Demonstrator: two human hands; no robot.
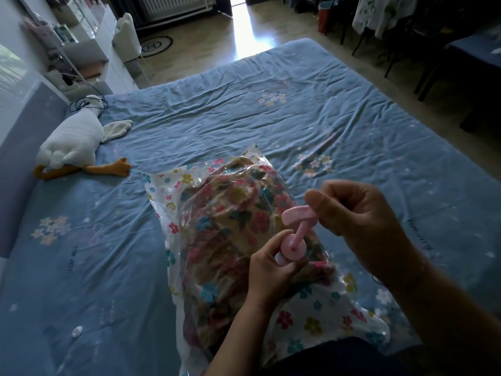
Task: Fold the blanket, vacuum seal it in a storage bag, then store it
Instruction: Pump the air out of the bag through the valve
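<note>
A clear storage bag (173, 213) printed with small flowers lies on the bed, and the folded floral blanket (230, 213) is inside it. A pink hand pump (294, 246) stands on the bag over the blanket. My left hand (271, 270) grips the pump's barrel low down. My right hand (360, 215) holds the pump's pink T-handle (296, 214), which is pulled up on its rod. A small clear round cap (77, 331) lies on the sheet at the lower left.
The blue sheet (271, 123) covers the whole bed. A white plush goose (73, 139) lies at the left by the headboard, with a black cable (81, 104) near it. White shelves (89, 44) stand beyond; dark furniture (433, 50) lines the right.
</note>
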